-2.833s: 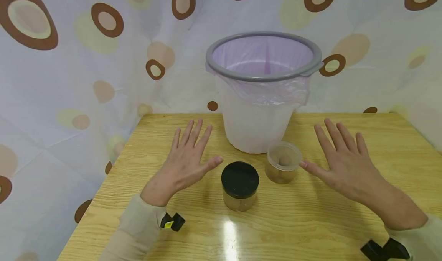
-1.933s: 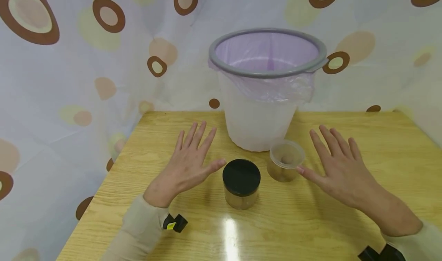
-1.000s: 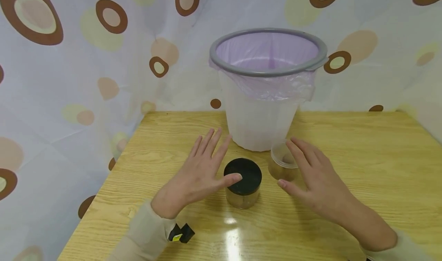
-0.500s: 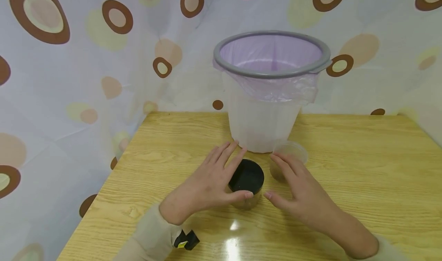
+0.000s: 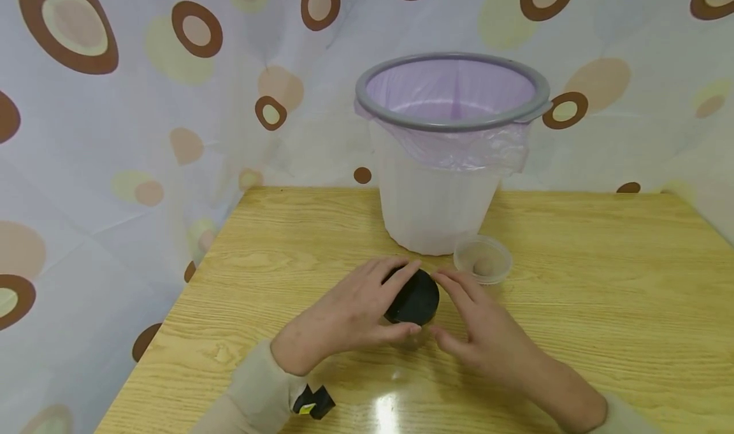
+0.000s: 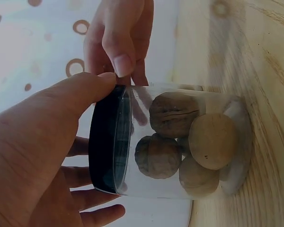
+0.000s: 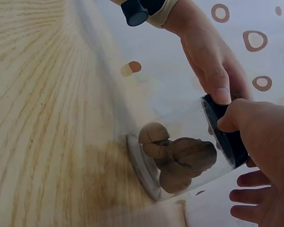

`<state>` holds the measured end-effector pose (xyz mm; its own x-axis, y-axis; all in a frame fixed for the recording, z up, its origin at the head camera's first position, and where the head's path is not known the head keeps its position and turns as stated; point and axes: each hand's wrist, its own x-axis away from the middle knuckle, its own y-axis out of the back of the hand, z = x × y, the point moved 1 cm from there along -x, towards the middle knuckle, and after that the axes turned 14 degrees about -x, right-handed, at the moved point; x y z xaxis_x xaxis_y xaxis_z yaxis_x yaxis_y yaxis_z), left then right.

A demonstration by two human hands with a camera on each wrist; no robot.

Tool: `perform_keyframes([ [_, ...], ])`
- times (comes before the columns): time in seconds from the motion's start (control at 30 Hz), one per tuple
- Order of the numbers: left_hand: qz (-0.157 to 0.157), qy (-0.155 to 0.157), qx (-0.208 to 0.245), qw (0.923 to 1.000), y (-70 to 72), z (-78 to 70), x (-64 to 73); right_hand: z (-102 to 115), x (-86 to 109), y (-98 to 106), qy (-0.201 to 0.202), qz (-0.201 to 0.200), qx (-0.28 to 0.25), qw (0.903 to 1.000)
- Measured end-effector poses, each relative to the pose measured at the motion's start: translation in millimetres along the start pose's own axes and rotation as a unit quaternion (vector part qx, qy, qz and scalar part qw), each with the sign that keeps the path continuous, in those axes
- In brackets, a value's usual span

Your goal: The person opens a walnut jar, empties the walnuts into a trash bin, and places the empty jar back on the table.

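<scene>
A clear jar [image 6: 180,142] with a black lid [image 5: 414,299] stands upright on the table, holding several brown, round, walnut-like pieces [image 7: 191,155]. My left hand [image 5: 346,313] grips the lid from the left, its thumb at the near edge and fingers round the far side. From the right, my right hand [image 5: 490,329] comes up beside the lid, thumb and fingers spread around that side with fingertips close to the rim; whether they touch is unclear. Just behind, an uncovered clear tub [image 5: 499,269] has a brown round piece inside.
A white bin [image 5: 432,198] with a grey rim and a lilac liner stands behind the jar and tub. Beneath them is a wood-grain table [image 5: 602,281]. A spotted curtain [image 5: 229,122] hangs along the back and left.
Both hands have moved inward from either side to the black-lidded jar. My left hand has taken hold of its lid. The jar, tub and bin stay in place.
</scene>
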<state>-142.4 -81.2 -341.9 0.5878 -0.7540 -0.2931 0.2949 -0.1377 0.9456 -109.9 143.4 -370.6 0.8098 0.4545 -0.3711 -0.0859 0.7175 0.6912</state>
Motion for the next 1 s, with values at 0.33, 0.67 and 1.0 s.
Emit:
perform_keyframes([
  [0.33,0.009,0.001,0.007,0.9999,-5.3,-4.2,-5.5,-9.1,-4.8,-13.0,-0.043,0.027,-0.107,0.9929],
  [0.67,0.009,0.015,-0.008,0.9998,-8.6,-7.2,-10.9,-22.9,-5.1,-30.2,-0.032,0.052,-0.191,0.9798],
  [1.0,-0.014,0.033,0.009,0.9993,-5.2,-9.8,-13.5,-27.9,-6.0,-34.4,-0.056,0.062,-0.269,0.9596],
])
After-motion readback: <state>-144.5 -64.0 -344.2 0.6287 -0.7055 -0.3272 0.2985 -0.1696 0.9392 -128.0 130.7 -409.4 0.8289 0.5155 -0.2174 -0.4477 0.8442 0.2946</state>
